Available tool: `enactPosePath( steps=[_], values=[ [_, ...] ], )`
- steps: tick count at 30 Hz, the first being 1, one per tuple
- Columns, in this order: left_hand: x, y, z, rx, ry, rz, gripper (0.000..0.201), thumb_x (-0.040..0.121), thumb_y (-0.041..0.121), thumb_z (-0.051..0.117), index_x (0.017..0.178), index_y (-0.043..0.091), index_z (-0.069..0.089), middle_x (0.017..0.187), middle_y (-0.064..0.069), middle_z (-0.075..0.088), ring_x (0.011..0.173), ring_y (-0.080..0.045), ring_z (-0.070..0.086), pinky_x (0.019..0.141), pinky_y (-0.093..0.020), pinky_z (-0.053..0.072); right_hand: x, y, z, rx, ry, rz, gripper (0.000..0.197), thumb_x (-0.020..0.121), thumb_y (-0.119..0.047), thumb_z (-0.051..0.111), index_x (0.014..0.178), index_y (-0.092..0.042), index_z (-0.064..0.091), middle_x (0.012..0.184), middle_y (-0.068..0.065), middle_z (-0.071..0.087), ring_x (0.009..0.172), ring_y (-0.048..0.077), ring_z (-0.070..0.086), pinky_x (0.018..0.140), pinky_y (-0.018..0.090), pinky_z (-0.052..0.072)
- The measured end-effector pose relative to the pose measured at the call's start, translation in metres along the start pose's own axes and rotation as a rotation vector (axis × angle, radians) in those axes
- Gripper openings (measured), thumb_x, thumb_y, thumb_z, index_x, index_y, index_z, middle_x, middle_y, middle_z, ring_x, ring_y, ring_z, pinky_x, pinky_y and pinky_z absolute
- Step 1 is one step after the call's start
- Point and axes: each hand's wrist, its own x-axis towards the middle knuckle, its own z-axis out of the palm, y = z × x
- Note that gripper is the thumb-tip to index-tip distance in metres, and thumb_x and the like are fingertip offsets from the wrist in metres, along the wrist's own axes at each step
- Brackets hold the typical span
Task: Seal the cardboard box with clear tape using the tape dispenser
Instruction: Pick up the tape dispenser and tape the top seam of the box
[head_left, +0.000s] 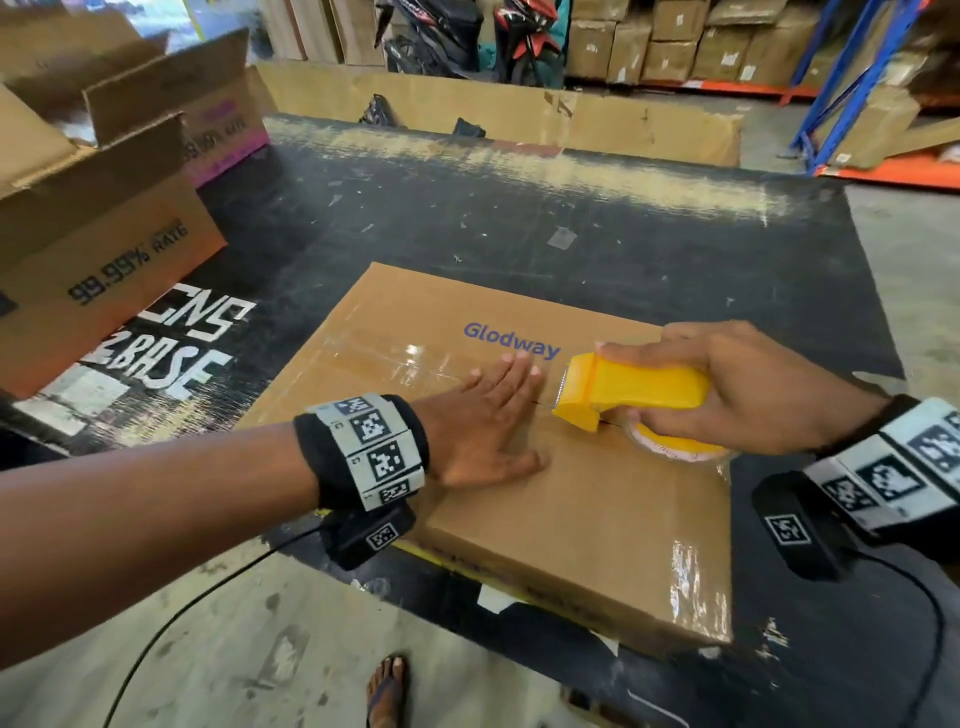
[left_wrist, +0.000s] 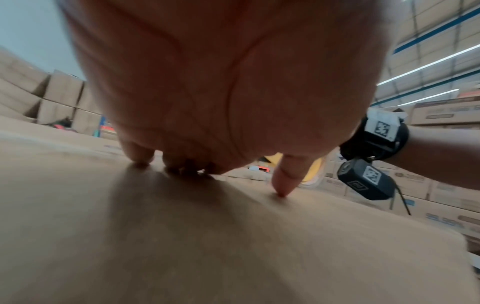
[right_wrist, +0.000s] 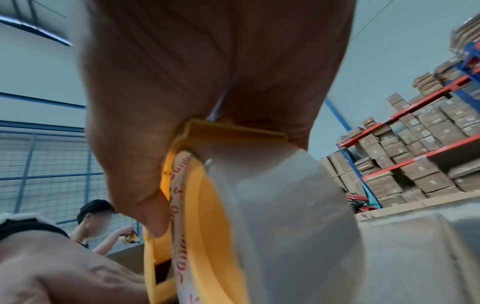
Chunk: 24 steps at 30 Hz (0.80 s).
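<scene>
A flat brown cardboard box printed "Glodway" lies on a black mat. Shiny clear tape runs along its centre seam on the left part, and more tape wraps the near right edge. My left hand lies flat on the box top, fingers straight, just left of the dispenser; in the left wrist view its fingers press the box. My right hand grips the yellow tape dispenser over the seam, nose pointing left. The right wrist view shows the dispenser and its tape roll close up.
Open cardboard boxes stand at the left on the black mat. A large cardboard sheet stands behind it. Blue and orange shelving with cartons is at the back right. Another person stands in the background. A sandalled foot is near the bottom.
</scene>
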Motion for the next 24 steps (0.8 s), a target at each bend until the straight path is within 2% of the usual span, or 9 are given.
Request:
enactPosePath(
  steps=[6, 9, 11, 12, 13, 15, 19, 22, 24],
  values=[
    [0.002, -0.003, 0.001, -0.004, -0.052, -0.011, 0.093, 0.099, 0.066, 0.023, 0.157, 0.015, -0.029, 0.166, -0.007, -0.036, 0.154, -0.019, -0.032, 0.130, -0.044, -0.006, -0.017, 0.010, -0.021, 0.004, -0.078, -0.076, 0.063, 0.081, -0.063, 0.061, 0.141, -0.056, 0.048, 0.083, -0.017, 0.053, 0.080, -0.006, 0.055, 0.072, 0.008, 0.038],
    [0.002, -0.004, 0.003, -0.004, -0.060, -0.011, 0.097, 0.093, 0.073, 0.018, 0.157, 0.016, -0.029, 0.166, -0.006, -0.036, 0.153, -0.018, -0.033, 0.130, -0.044, -0.005, -0.071, 0.039, -0.044, 0.021, -0.107, -0.032, 0.064, 0.078, -0.059, 0.072, 0.138, -0.059, 0.050, 0.081, -0.012, 0.052, 0.071, 0.004, 0.055, 0.065, 0.015, 0.043],
    [0.002, -0.004, 0.003, 0.007, -0.065, -0.011, 0.107, 0.081, 0.083, 0.007, 0.156, 0.017, -0.030, 0.165, -0.004, -0.037, 0.153, -0.017, -0.034, 0.130, -0.044, -0.004, -0.117, 0.068, -0.054, 0.021, -0.131, 0.057, 0.073, 0.071, -0.051, 0.084, 0.136, -0.060, 0.051, 0.083, -0.006, 0.053, 0.070, 0.016, 0.057, 0.071, 0.032, 0.052],
    [0.002, -0.005, 0.003, 0.010, -0.069, -0.011, 0.112, 0.076, 0.089, 0.002, 0.156, 0.018, -0.031, 0.165, -0.004, -0.037, 0.153, -0.017, -0.034, 0.130, -0.043, -0.005, -0.137, 0.079, -0.057, 0.011, -0.143, 0.103, 0.077, 0.067, -0.049, 0.088, 0.135, -0.060, 0.052, 0.088, -0.007, 0.058, 0.075, 0.025, 0.060, 0.080, 0.034, 0.055],
    [0.002, -0.005, 0.002, 0.015, -0.073, -0.007, 0.117, 0.070, 0.093, -0.003, 0.155, 0.018, -0.032, 0.165, -0.004, -0.038, 0.152, -0.017, -0.034, 0.130, -0.042, -0.006, -0.155, 0.088, -0.059, 0.004, -0.139, 0.134, 0.079, 0.066, -0.048, 0.088, 0.135, -0.060, 0.053, 0.093, -0.012, 0.061, 0.082, 0.029, 0.062, 0.086, 0.024, 0.052],
    [0.002, -0.004, 0.000, 0.030, -0.081, 0.006, 0.124, 0.059, 0.096, -0.013, 0.154, 0.019, -0.034, 0.164, -0.004, -0.039, 0.152, -0.017, -0.035, 0.129, -0.039, -0.008, -0.172, 0.097, -0.061, 0.001, -0.137, 0.164, 0.075, 0.070, -0.049, 0.082, 0.137, -0.061, 0.050, 0.089, -0.018, 0.057, 0.075, 0.021, 0.062, 0.084, 0.005, 0.041],
    [0.002, -0.001, -0.001, 0.045, -0.090, 0.010, 0.125, 0.056, 0.098, -0.016, 0.153, 0.020, -0.036, 0.161, -0.002, -0.042, 0.151, -0.016, -0.037, 0.125, -0.033, -0.012, -0.163, 0.102, -0.049, -0.021, -0.175, 0.134, 0.060, 0.074, -0.062, 0.064, 0.134, -0.060, 0.054, 0.072, -0.011, 0.051, 0.068, -0.004, 0.056, 0.091, -0.003, 0.030],
    [0.000, 0.000, -0.001, 0.055, -0.101, 0.010, 0.122, 0.059, 0.097, -0.014, 0.152, 0.022, -0.037, 0.161, 0.000, -0.043, 0.150, -0.015, -0.038, 0.124, -0.031, -0.013, -0.148, 0.109, -0.024, 0.047, -0.244, 0.186, 0.058, 0.072, -0.064, 0.060, 0.128, -0.073, 0.047, 0.077, -0.010, 0.058, 0.071, -0.002, 0.060, 0.073, 0.007, 0.040],
    [-0.001, 0.001, -0.001, 0.050, -0.102, 0.007, 0.120, 0.061, 0.097, -0.013, 0.152, 0.022, -0.037, 0.161, 0.000, -0.043, 0.150, -0.014, -0.038, 0.124, -0.031, -0.013, -0.135, 0.117, 0.001, 0.060, -0.280, 0.213, 0.055, 0.073, -0.056, 0.066, 0.124, -0.071, 0.053, 0.079, -0.011, 0.067, 0.070, 0.002, 0.061, 0.066, 0.009, 0.040]
  ],
)
